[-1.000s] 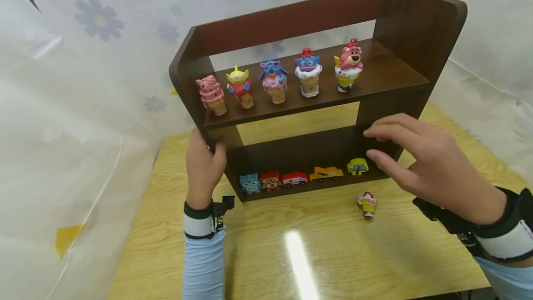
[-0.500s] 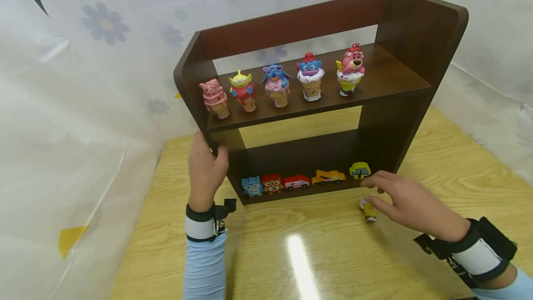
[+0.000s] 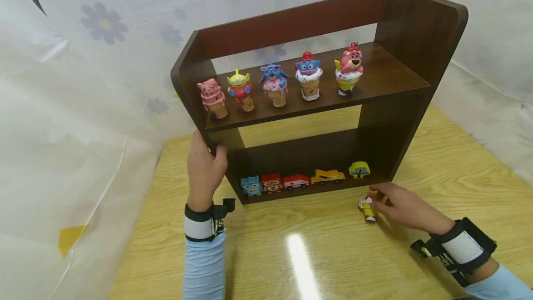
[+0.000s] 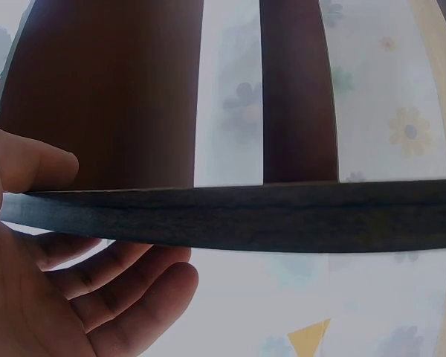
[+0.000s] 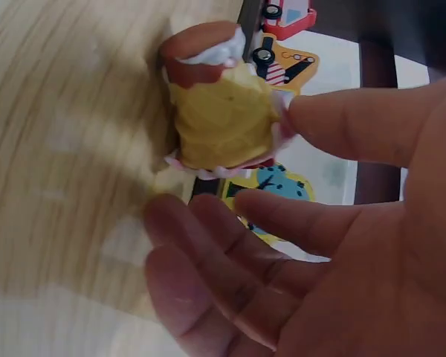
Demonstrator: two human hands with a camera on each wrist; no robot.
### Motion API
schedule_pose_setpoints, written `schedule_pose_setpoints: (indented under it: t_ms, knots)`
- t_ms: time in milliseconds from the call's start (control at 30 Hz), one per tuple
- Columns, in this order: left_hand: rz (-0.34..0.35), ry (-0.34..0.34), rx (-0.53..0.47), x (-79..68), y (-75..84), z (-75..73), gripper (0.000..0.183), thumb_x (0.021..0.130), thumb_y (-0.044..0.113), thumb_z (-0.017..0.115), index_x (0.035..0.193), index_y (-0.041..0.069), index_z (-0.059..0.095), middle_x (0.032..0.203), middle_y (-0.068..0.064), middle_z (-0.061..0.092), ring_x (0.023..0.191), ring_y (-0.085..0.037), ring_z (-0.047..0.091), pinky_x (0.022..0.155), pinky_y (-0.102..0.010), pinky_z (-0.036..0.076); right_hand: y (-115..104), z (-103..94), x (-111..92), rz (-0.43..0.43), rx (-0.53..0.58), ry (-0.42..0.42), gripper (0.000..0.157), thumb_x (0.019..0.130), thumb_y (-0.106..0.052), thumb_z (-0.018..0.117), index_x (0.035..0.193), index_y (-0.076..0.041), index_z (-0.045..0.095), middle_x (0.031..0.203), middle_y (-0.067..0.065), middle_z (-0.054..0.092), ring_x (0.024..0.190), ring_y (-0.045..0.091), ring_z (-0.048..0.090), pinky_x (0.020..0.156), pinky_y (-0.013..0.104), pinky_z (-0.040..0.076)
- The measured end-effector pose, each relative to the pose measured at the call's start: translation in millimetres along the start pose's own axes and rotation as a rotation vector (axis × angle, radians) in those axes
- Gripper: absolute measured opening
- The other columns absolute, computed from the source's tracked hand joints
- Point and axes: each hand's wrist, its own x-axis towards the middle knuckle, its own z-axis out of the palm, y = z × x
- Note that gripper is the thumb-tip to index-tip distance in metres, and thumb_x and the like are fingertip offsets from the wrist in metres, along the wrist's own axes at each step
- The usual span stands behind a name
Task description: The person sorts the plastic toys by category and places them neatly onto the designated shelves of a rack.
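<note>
My left hand (image 3: 205, 168) grips the left side panel of a dark brown two-tier shelf (image 3: 316, 115); in the left wrist view the thumb lies on one face of the panel (image 4: 282, 217) and the fingers on the other. A small figurine with a yellow cone-like body (image 3: 368, 210) lies on the wooden table before the shelf's right end. My right hand (image 3: 410, 207) is at it, palm down. In the right wrist view the thumb (image 5: 357, 123) meets the edge of the yellow figurine (image 5: 223, 119), while the loosely bent fingers (image 5: 186, 290) stay a little apart from it.
Several ice-cream-cone character figurines (image 3: 275, 85) stand along the upper tier. The lower tier holds blue and red owl blocks, a red ambulance (image 3: 296, 181), a yellow truck (image 3: 328, 177) and a yellow tree block (image 3: 359, 170). Behind the table (image 3: 266, 249) hangs flowered sheeting (image 3: 104, 105).
My right hand has come down from beside the shelf to the figurine on the table. My left hand keeps its grip on the side panel.
</note>
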Motion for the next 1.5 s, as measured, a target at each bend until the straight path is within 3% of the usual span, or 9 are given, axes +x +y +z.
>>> schedule_pose_setpoints:
  t_ms: [267, 600, 867, 1033, 1233, 1500]
  knots:
    - [0.013, 0.011, 0.011, 0.5, -0.2, -0.2, 0.041, 0.089, 0.017, 0.059, 0.125, 0.000, 0.051, 0.102, -0.019, 0.060, 0.076, -0.031, 0.053, 0.066, -0.047, 0.045, -1.9, 6.2, 3.1, -0.005, 0.067, -0.016, 0.024, 0.087, -0.015, 0.065, 0.105, 0.000, 0.062, 0.093, 0.005, 0.064, 0.080, 0.015, 0.059, 0.065, 0.034, 0.049]
    - [-0.004, 0.002, 0.010, 0.9, 0.5, 0.0, 0.041, 0.088, 0.015, 0.059, 0.124, -0.002, 0.051, 0.101, -0.019, 0.060, 0.076, -0.031, 0.053, 0.066, -0.046, 0.045, -13.8, 16.0, 7.7, 0.016, 0.176, -0.081, 0.025, 0.084, -0.022, 0.071, 0.099, -0.008, 0.055, 0.092, 0.002, 0.061, 0.081, 0.014, 0.061, 0.060, 0.026, 0.050]
    - [-0.006, -0.001, 0.006, 0.9, 0.6, 0.1, 0.040, 0.088, 0.015, 0.059, 0.124, -0.001, 0.051, 0.102, -0.019, 0.060, 0.077, -0.030, 0.054, 0.067, -0.046, 0.045, -14.2, 17.7, 8.7, 0.006, 0.176, -0.086, 0.024, 0.085, -0.024, 0.070, 0.098, -0.010, 0.056, 0.090, 0.001, 0.061, 0.074, 0.007, 0.057, 0.055, 0.024, 0.047]
    - [-0.014, -0.008, -0.004, 0.7, 1.3, -0.8, 0.041, 0.088, 0.015, 0.060, 0.125, 0.000, 0.050, 0.102, -0.019, 0.060, 0.077, -0.030, 0.053, 0.067, -0.045, 0.045, -15.4, 17.0, 7.5, -0.014, 0.109, -0.052, 0.030, 0.081, -0.021, 0.073, 0.103, -0.007, 0.058, 0.091, 0.001, 0.062, 0.076, 0.007, 0.056, 0.059, 0.025, 0.048]
    - [-0.002, -0.002, -0.006, 0.8, 2.5, -1.3, 0.041, 0.089, 0.017, 0.060, 0.125, 0.000, 0.050, 0.101, -0.019, 0.060, 0.075, -0.030, 0.053, 0.066, -0.045, 0.044, -24.9, 0.5, 6.1, -0.046, 0.027, 0.040, 0.042, 0.077, -0.017, 0.075, 0.112, -0.002, 0.059, 0.097, 0.005, 0.064, 0.077, 0.009, 0.057, 0.063, 0.028, 0.050]
    - [0.032, 0.012, -0.001, 1.0, 1.5, -0.7, 0.039, 0.089, 0.017, 0.059, 0.124, 0.001, 0.052, 0.098, -0.018, 0.060, 0.074, -0.030, 0.052, 0.065, -0.045, 0.044, -56.3, -53.4, 8.5, -0.138, -0.059, 0.228, 0.047, 0.073, -0.012, 0.079, 0.115, -0.004, 0.058, 0.101, 0.006, 0.063, 0.081, 0.013, 0.058, 0.065, 0.033, 0.053]
